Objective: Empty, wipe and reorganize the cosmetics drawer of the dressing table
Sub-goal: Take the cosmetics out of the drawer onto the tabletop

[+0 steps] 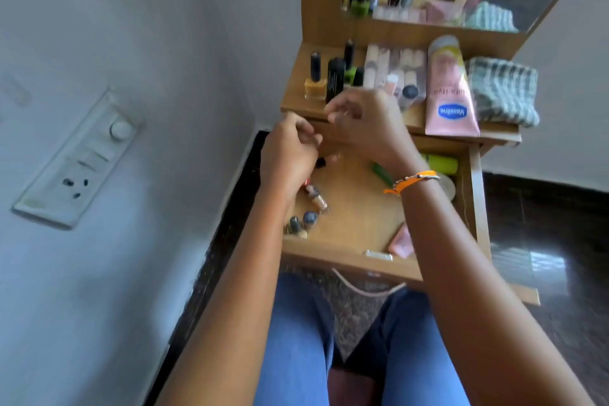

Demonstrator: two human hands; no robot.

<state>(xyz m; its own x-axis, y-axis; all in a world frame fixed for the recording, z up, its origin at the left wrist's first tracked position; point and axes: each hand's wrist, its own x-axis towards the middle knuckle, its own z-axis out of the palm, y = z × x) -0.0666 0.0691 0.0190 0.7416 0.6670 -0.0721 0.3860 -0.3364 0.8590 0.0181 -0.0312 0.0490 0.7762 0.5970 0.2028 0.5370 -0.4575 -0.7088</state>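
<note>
Two bare forearms reach forward over the open drawer (379,208), meeting at its back edge just below the tabletop (415,115). The left hand (291,148) has its fingers curled inward, and the right hand (359,123), an orange wristband (412,180) behind it, also curls its fingers; whether either pinches something is too blurred to tell. Small bottles (309,211) lie along the drawer's left side beside the left wrist, green tubes (440,163) at the back right, a pink tube (402,242) near the front. On the tabletop stand dark nail polish bottles (334,77), with a pink Vaseline tube (449,92) and a folded striped cloth (502,92) lying to the right.
</note>
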